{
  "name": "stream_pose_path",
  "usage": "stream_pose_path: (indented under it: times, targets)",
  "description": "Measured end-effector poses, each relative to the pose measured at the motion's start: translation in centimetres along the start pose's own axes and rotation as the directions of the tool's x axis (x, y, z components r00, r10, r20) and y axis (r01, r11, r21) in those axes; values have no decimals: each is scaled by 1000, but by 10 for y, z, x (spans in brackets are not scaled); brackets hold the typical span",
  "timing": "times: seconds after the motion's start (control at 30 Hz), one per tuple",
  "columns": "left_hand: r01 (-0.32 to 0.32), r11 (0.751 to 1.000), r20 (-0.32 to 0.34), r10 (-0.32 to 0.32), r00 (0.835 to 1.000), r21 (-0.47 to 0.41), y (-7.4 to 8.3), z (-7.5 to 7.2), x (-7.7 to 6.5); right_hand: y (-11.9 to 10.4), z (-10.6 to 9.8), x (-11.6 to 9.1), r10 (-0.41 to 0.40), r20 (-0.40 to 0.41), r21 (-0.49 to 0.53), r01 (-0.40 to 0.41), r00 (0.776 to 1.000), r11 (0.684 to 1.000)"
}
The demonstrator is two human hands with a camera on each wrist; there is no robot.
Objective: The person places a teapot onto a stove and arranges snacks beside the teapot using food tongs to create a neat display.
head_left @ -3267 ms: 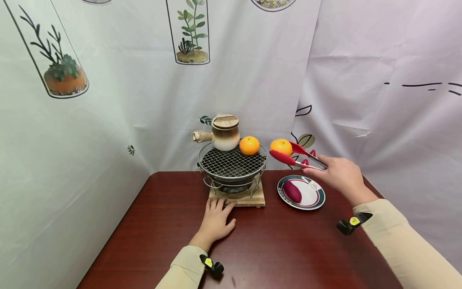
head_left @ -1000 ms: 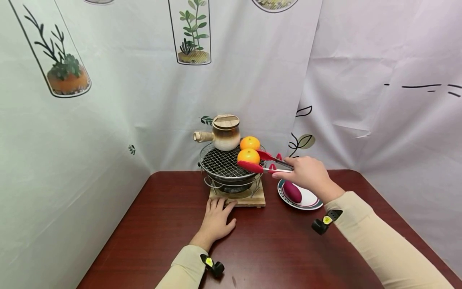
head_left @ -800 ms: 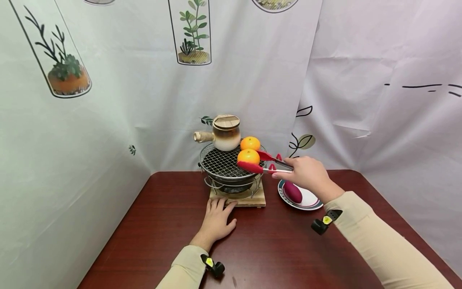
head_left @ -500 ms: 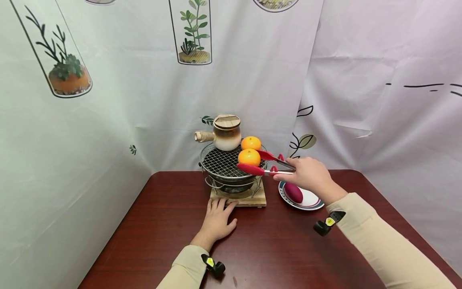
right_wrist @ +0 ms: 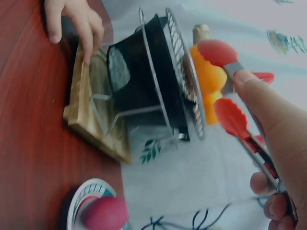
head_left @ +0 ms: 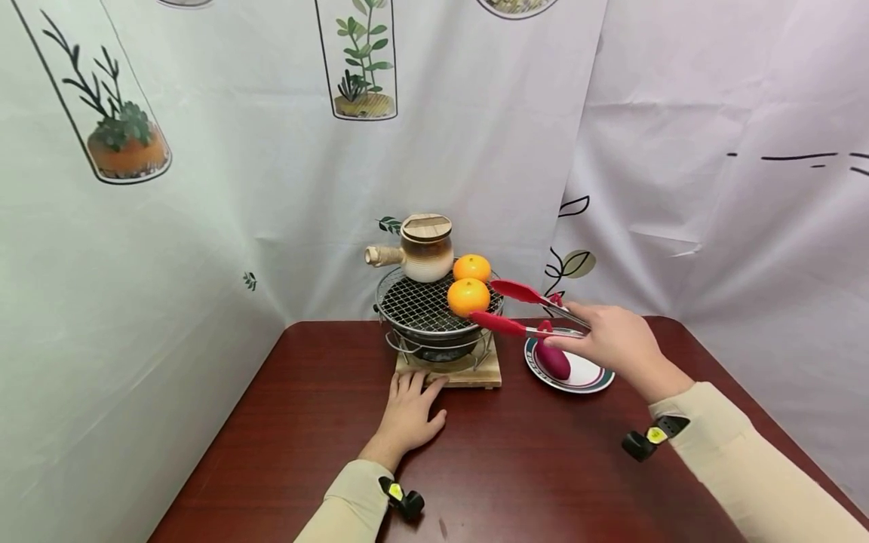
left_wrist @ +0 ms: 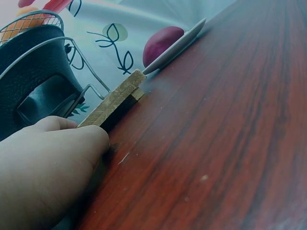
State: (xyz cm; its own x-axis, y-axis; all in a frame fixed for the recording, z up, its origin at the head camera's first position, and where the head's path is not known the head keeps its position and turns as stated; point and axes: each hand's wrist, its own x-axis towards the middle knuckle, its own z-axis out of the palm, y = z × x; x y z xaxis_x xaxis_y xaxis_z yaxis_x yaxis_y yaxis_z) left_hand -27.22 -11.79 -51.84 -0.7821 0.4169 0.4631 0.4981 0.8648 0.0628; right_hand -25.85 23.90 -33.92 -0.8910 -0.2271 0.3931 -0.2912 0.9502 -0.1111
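My right hand [head_left: 618, 343] grips a pair of tongs [head_left: 498, 324] with red scalloped tips, spread apart with nothing between them. Just left of the tips, an orange [head_left: 468, 298] sits on the wire mesh of a round tabletop grill [head_left: 417, 305]. Behind it on the mesh is a second orange [head_left: 472, 267]. My left hand [head_left: 405, 418] rests its extended fingers at the front edge of the wooden board [head_left: 468, 377] under the grill. In the left wrist view, the thumb side of that hand [left_wrist: 53, 167] lies by the board's edge [left_wrist: 112, 103].
A lidded clay pot [head_left: 426, 260] with a side handle stands at the mesh's back left. Right of the grill, a green-rimmed plate [head_left: 594, 379] holds a purple sweet potato [head_left: 553, 360]. The dark red table [head_left: 475, 467] meets hanging white cloth [head_left: 204, 302] behind and at the sides.
The tongs carried an orange leftward onto the mesh, then spread and let it go. Now my right hand has drawn back rightward. My left hand has stayed put.
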Motion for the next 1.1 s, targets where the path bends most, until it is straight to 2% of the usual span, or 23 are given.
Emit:
stream_pose_path:
  times: [0.2, 0.47, 0.8, 1.1]
  targets:
    - [0, 1000, -5, 0, 1000, -5, -1, 0, 0, 22, 4, -20, 32, -37, -15, -32, 999, 999]
    - [4, 1000, 14, -4, 1000, -9, 0, 0, -1, 44, 11, -33, 104, 0, -29, -104, 995, 994]
    - [6, 1000, 11, -6, 1000, -18, 1, -1, 0, 71, 41, -44, 156, 86, -28, -154, 984, 988]
    - [3, 1000, -1, -3, 1000, -5, 0, 2, 0, 80, 63, -51, 177, 101, -15, -176, 979, 984]
